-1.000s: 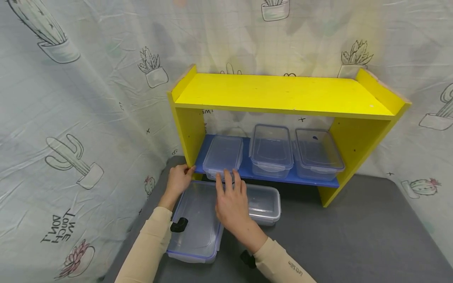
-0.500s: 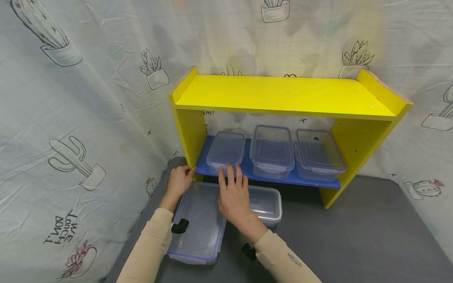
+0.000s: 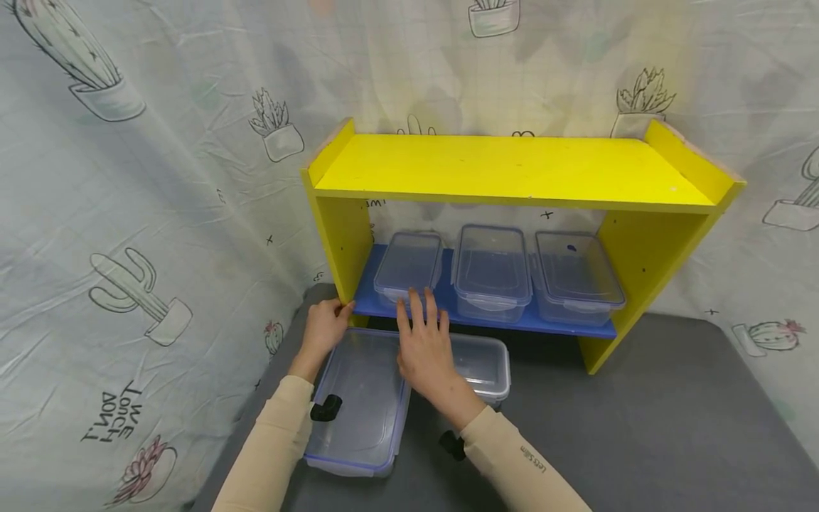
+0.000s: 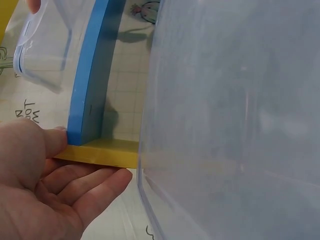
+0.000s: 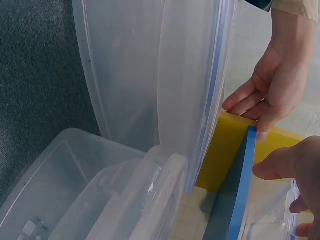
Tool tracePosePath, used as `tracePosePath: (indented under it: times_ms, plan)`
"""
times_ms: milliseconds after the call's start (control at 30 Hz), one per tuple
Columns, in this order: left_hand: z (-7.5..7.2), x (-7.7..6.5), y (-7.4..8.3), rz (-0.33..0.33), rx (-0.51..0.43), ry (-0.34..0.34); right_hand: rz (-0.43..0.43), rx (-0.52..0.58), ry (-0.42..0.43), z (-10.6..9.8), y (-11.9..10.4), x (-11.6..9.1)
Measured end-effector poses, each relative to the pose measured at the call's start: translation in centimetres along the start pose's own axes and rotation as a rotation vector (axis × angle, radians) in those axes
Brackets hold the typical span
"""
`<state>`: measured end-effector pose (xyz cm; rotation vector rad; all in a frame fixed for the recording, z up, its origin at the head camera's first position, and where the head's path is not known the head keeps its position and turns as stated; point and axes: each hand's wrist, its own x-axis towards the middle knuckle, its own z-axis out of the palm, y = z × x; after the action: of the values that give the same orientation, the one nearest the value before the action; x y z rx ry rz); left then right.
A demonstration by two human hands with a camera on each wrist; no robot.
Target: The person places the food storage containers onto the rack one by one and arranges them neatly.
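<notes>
A yellow shelf unit with a blue lower board stands on the dark table. On that board's left part sits a clear lidded food container. My right hand, fingers extended and spread, has its fingertips at this container's front edge. With my left hand I pinch the front edge of the unit's left yellow side panel, thumb on the inner side by the blue board and fingers on the outer side, as the left wrist view shows.
Two more clear containers, a middle one and a right one, share the blue board. Below, a large blue-rimmed container and a smaller white-rimmed container lie on the table. A cactus-print curtain surrounds everything.
The left container has slid back and slightly right on the blue board, and my right hand has moved forward with it. My left hand stays at the side panel.
</notes>
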<state>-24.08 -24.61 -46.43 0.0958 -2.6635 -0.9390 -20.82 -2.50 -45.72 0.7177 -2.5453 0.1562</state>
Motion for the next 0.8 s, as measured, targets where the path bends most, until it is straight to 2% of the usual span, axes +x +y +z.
tracePosePath:
  times_ms: [400, 633, 800]
  plan:
    - [0.2, 0.0, -0.1, -0.020, -0.007, -0.014, -0.022, 0.048, -0.078, 0.0, 1.3, 0.1]
    - [0.1, 0.0, -0.1, -0.021, -0.004, -0.011, -0.075, 0.158, -0.006, 0.1, 1.9, -0.2]
    - [0.1, 0.0, -0.2, -0.024, 0.002, -0.001, -0.118, 0.209, 0.121, -0.3, 2.0, -0.5]
